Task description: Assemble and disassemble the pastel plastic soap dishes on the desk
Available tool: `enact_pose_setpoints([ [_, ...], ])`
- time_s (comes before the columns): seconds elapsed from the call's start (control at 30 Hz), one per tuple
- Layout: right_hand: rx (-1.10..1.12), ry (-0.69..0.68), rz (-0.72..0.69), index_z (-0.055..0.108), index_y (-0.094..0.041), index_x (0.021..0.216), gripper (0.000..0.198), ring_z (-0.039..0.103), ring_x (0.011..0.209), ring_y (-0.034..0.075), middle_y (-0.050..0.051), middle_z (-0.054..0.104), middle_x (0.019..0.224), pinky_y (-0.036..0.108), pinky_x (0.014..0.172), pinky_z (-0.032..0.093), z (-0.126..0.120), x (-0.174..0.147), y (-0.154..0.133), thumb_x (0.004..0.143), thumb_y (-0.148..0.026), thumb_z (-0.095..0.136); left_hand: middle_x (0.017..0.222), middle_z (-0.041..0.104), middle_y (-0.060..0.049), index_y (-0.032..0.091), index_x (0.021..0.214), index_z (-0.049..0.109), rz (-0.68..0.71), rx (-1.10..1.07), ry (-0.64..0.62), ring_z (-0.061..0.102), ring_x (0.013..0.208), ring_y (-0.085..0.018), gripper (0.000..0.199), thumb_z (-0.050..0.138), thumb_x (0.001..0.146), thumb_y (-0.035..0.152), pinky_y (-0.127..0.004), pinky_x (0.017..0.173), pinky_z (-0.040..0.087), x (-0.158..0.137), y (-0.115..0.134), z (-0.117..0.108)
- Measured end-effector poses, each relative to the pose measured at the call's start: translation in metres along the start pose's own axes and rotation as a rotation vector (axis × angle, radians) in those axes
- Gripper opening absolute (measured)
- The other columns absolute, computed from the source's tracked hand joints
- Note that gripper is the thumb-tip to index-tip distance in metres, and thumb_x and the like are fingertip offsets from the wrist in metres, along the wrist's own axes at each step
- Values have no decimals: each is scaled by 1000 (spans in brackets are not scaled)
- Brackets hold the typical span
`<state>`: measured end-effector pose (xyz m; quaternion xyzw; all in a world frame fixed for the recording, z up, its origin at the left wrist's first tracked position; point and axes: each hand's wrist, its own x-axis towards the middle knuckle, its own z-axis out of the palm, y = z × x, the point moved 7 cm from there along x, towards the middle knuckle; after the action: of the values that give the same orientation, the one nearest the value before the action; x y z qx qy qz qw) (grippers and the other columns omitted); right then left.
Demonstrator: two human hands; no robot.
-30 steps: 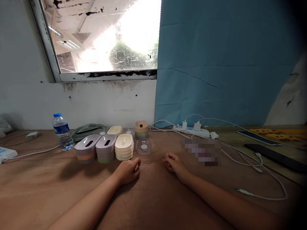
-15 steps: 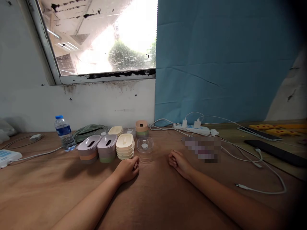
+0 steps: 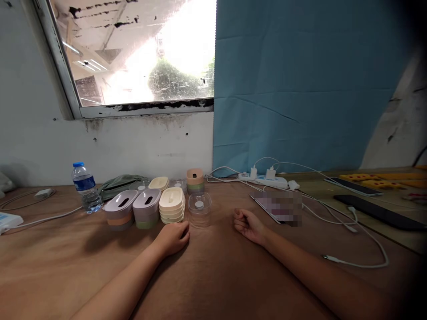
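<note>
My left hand point(image 3: 173, 238) rests on the brown tabletop with its fingers curled in, holding nothing that shows. Just beyond it stands a stack of cream lids point(image 3: 171, 206), with a stack of clear plastic containers point(image 3: 199, 213) to the right. My right hand point(image 3: 249, 227) lies in a loose fist, apart from my left, and no object shows in it. Nearest to it is a tablet-like device point(image 3: 270, 212), its screen blurred out. Left of the cream stack are two lilac bins, one with an orange band point(image 3: 120, 213) and one with a green band point(image 3: 147, 211).
Behind stand an orange and green container point(image 3: 195, 181) and a grey-green pouch point(image 3: 122, 186). A water bottle point(image 3: 86, 189) is at the left. A power strip point(image 3: 263, 180) with white cables runs along the wall. Two dark phone-like devices point(image 3: 376, 212) point(image 3: 353, 186) lie at the right.
The view has shifted slightly, so most things sit a little further left. Both hands stay on the table, curled as before. No object has been moved.
</note>
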<state>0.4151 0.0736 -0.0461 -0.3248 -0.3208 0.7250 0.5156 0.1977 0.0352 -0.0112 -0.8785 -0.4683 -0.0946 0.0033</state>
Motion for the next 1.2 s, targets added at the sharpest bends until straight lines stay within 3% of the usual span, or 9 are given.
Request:
enact_pose_setpoints([
  [0.4,-11,-52,30,29,-18,48,21,12,33,2,-10,25,39,18,34,9,8,-2,4,55,-8,45,78,61,-4,20,76,46,-15,-8,-35,57,71,-17,19,32,84,31,-23,58,35,-1,2,-2],
  [0.9,-9,-54,42,27,-18,50,20,11,34,2,-11,24,39,18,35,9,8,-3,3,53,-7,44,73,60,-1,20,72,46,32,-27,15,55,66,-15,17,34,82,28,-22,55,33,-2,1,-1],
  [1.1,-7,-52,48,27,-19,49,21,11,34,3,-11,23,39,18,34,9,8,-3,3,52,-7,44,66,57,0,20,70,46,153,-24,65,51,59,-13,13,37,80,23,-22,54,35,-3,10,-5],
  [1.2,-13,-53,46,27,-19,49,22,12,34,2,-11,23,39,18,34,10,7,-3,3,53,-8,45,73,56,-2,20,72,49,260,-18,193,51,71,-15,13,40,79,25,-25,68,40,-8,21,-19],
])
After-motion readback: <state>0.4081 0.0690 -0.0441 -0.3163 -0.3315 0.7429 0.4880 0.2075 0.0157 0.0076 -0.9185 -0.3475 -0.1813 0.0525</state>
